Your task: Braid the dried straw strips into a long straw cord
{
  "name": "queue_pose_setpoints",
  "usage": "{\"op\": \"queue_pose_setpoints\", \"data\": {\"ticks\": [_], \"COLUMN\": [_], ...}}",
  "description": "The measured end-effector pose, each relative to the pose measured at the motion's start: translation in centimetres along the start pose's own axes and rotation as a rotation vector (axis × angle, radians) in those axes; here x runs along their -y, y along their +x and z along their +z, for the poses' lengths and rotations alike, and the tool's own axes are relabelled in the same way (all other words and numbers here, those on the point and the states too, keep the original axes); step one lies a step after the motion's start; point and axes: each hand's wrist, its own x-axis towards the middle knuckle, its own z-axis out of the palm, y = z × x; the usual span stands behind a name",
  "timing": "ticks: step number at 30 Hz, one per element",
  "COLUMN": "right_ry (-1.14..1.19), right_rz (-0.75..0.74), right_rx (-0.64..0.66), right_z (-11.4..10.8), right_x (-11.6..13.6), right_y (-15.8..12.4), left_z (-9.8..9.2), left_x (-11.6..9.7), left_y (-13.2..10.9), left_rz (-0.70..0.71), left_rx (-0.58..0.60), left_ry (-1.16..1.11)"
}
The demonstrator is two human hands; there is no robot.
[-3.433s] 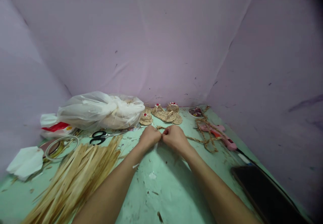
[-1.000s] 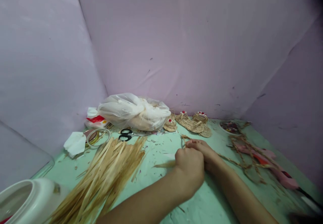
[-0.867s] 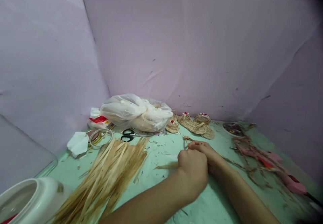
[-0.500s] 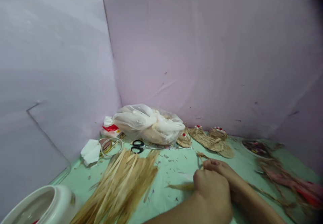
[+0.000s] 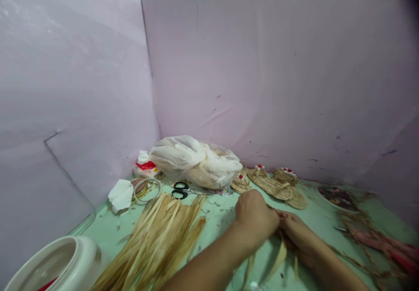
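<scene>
My left hand (image 5: 255, 216) is closed, its fingertips meeting those of my right hand (image 5: 297, 234) above the table. Both pinch a dried fibre strip (image 5: 279, 256), whose pale ends hang down below the fingers. The exact grip is hidden behind my knuckles. To the left lies a bundle of dried fibre strips (image 5: 157, 243), fanned out flat. From beneath my right wrist a twisted fibre cord (image 5: 347, 257) runs off to the right.
Black-handled scissors (image 5: 180, 190) lie behind the bundle, near tape rolls (image 5: 147, 190) and white paper (image 5: 120, 196). A tied plastic bag (image 5: 196, 162) and woven slippers (image 5: 270, 184) stand along the back wall. A white jar (image 5: 83, 260) is front left, a bead dish (image 5: 337, 197) right.
My left hand has moved up and away from above my right wrist to its left side. The strip now hangs below both hands instead of pointing left. The view has shifted slightly.
</scene>
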Motion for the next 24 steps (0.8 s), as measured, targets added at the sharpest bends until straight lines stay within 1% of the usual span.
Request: {"op": "queue_pose_setpoints", "data": {"ticks": [1, 2, 4, 6, 8, 10, 12, 14, 16, 19, 21, 23, 24], "right_ry": [0.055, 0.085, 0.123, 0.133, 0.131, 0.142, 0.137, 0.105, 0.077, 0.078, 0.071, 0.032, -0.002], "right_rz": [0.014, 0.012, -0.006, -0.022, -0.03, -0.038, -0.052, -0.069, -0.093, -0.109, -0.101, -0.09, -0.086], "right_rx": [0.034, 0.068, 0.129, 0.16, 0.154, 0.137, 0.112, 0.081, 0.05, 0.025, 0.024, 0.031, 0.036], "right_z": [0.0, 0.0, 0.0, -0.1, -0.2, -0.2, -0.3, -0.2, -0.1, -0.1, -0.2, -0.4, -0.5], "right_x": [0.1, 0.2, 0.3, 0.3, 0.1, 0.0, 0.0, 0.1, 0.3, 0.5, 0.7, 0.9, 1.0], "right_y": [-0.1, -0.2, -0.2, -0.1, 0.0, 0.1, 0.1, 0.0, 0.0, -0.1, -0.1, -0.3, -0.4], "left_z": [0.3, 0.7, 1.7, 2.4, 2.6, 2.4, 2.1, 1.9, 1.7, 1.4, 1.2, 1.1, 1.1], "left_x": [0.3, 0.6, 1.1, 1.3, 1.4, 1.4, 1.6, 2.0, 2.3, 2.4, 2.3, 2.3, 2.4], "left_y": [0.7, 1.3, 2.2, 2.8, 3.0, 3.1, 3.3, 3.5, 3.6, 3.7, 3.7, 3.7, 3.6], "left_rz": [-0.07, -0.173, -0.298, -0.336, -0.345, -0.354, -0.362, -0.354, -0.337, -0.316, -0.327, -0.297, -0.263], "left_rx": [0.017, 0.1, 0.211, 0.279, 0.329, 0.351, 0.371, 0.438, 0.52, 0.56, 0.605, 0.595, 0.569], "left_ry": [-0.082, -0.182, -0.386, -0.543, -0.629, -0.627, -0.561, -0.522, -0.54, -0.566, -0.554, -0.513, -0.477]}}
